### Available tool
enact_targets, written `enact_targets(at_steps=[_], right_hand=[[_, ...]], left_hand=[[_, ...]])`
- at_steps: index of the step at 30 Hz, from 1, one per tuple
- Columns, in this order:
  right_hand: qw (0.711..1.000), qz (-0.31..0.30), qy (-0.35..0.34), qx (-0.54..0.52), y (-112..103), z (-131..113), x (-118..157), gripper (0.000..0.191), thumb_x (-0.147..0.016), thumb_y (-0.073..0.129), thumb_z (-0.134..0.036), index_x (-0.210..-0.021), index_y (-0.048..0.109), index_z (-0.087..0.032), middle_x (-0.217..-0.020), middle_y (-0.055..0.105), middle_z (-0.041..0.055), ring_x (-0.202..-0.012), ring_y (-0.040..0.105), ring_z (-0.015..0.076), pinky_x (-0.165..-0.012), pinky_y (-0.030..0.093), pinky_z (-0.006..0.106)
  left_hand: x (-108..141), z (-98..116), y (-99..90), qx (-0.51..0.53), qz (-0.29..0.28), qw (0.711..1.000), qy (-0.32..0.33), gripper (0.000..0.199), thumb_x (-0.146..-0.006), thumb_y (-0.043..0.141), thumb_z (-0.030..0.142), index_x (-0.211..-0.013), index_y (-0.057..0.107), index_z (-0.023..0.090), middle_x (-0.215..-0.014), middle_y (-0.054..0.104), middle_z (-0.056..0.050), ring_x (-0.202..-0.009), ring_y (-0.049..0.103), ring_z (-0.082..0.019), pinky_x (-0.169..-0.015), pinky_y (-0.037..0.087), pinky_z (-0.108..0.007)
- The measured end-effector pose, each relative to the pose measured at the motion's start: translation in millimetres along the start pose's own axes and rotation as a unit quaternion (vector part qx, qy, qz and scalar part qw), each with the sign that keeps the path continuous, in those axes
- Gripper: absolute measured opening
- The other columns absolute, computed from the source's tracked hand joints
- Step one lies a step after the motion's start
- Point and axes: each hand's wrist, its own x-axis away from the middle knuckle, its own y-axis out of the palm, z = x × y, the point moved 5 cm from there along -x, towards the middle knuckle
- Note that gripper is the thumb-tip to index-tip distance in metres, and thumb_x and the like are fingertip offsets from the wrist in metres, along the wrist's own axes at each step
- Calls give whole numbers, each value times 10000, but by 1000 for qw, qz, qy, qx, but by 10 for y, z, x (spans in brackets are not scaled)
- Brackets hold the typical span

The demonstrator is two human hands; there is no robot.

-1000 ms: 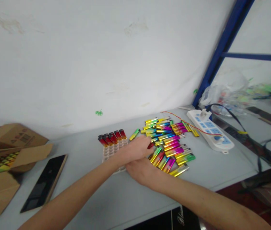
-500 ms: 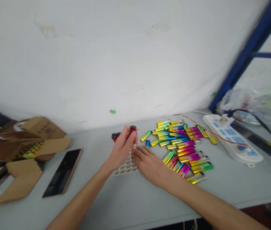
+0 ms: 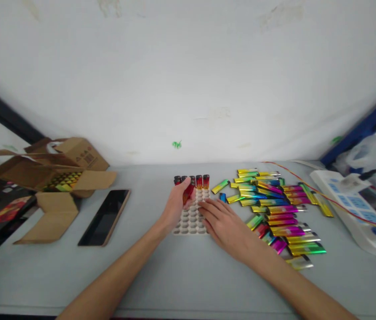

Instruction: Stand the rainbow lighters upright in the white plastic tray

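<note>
My left hand [image 3: 175,202] is closed around a red lighter [image 3: 188,192], held tilted over a white tray [image 3: 184,231] full of round-ended holes. Behind it, several red lighters with black tops [image 3: 199,182] stand upright in the tray's back row; my left hand partly covers that row. My right hand [image 3: 226,224] lies palm down with fingers stretched over the right side of the tray, apparently holding nothing. To its right, many shiny yellow, pink, blue and green lighters [image 3: 282,231] lie in a loose pile. A short blue piece [image 3: 223,197] rests near the tray.
On the left are a dark phone [image 3: 104,218] and an open cardboard box [image 3: 96,180] with rows of yellow and dark tops inside. At right a white power strip [image 3: 350,213] has a plug and cables, with a thin red-yellow wire [image 3: 307,183] reaching it. A white wall stands behind.
The camera view has swung right-to-left, so everything appears shifted right. My left hand has moved aside with its lighter, showing more of the standing red lighters. My right hand stays at the tray.
</note>
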Motion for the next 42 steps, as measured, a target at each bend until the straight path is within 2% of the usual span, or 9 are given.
enact_targets(at_steps=[4, 9, 17, 20, 24, 29, 34, 37, 42], right_hand=[[1000, -4, 1, -3, 2, 3, 0, 354, -1069, 487, -215, -1371, 645, -119, -1448, 645, 136, -1376, 553, 288, -1187, 450, 528], [1000, -4, -3, -6, 8, 9, 3, 353, -1068, 481, -207, -1370, 644, -122, -1442, 645, 143, -1385, 545, 279, -1186, 456, 527], [1000, -6, 3, -9, -2, 4, -2, 344, -1064, 494, -210, -1362, 643, -126, -1446, 643, 135, -1380, 547, 288, -1190, 445, 526], [1000, -4, 1, -11, -19, -3, -12, 336, -1063, 496, -205, -1349, 649, -121, -1435, 649, 138, -1369, 555, 285, -1187, 447, 523], [1000, 0, 1, -12, -32, -3, -17, 328, -1067, 493, -214, -1339, 655, -128, -1427, 653, 135, -1363, 554, 275, -1184, 449, 507], [1000, 7, -4, -9, -28, -1, -15, 339, -1069, 491, -215, -1352, 647, -110, -1421, 659, 133, -1356, 552, 273, -1185, 444, 503], [1000, 15, -5, -7, -15, 4, -23, 323, -1064, 502, -207, -1335, 653, -117, -1401, 673, 131, -1335, 572, 266, -1189, 441, 495], [1000, 20, -6, -7, -5, 12, -24, 308, -1057, 518, -204, -1318, 662, -127, -1402, 673, 126, -1341, 567, 264, -1193, 438, 491], [999, 21, -24, 8, 19, 15, -13, 287, -1045, 531, -198, -1285, 677, -136, -1401, 674, 123, -1346, 559, 272, -1198, 430, 494]], left_hand=[[-12, -53, 54, 58, -27, 996, -63, 473, -911, 489, 544, -594, 473, 193, -508, 311, 57, -443, 252, -84, -443, 232, -224], [4, -12, 46, 68, -31, 995, -72, 402, -920, 505, 464, -627, 476, 191, -562, 314, 55, -462, 279, -86, -440, 278, -201], [-35, -65, 10, 54, -17, 996, -69, 416, -909, 507, 501, -631, 466, 194, -551, 308, 64, -454, 266, -80, -442, 249, -202], [-34, -63, 27, 43, -24, 997, -66, 473, -918, 509, 578, -652, 490, 187, -550, 340, 62, -452, 277, -78, -448, 236, -213], [-25, 97, 8, 13, -28, 999, 22, 505, -919, 563, 667, -770, 537, 186, -605, 468, 44, -488, 360, -87, -480, 290, -228], [-3, 453, -105, -75, 15, 984, 159, 365, -961, 623, 562, -949, 598, 198, -666, 577, 39, -589, 496, -101, -614, 426, -228], [-76, 635, -135, -171, 26, 959, 226, 294, -927, 703, 469, -997, 727, 184, -966, 734, -53, -896, 678, -173, -829, 538, -284], [-158, 627, -101, -277, -10, 923, 266, 240, -890, 758, 407, -997, 765, 193, -1042, 764, -75, -1001, 700, -215, -937, 547, -337], [-243, 557, -72, -429, -47, 839, 332, 168, -890, 759, 353, -981, 784, 214, -1050, 764, -79, -1097, 677, -248, -1008, 544, -403]])
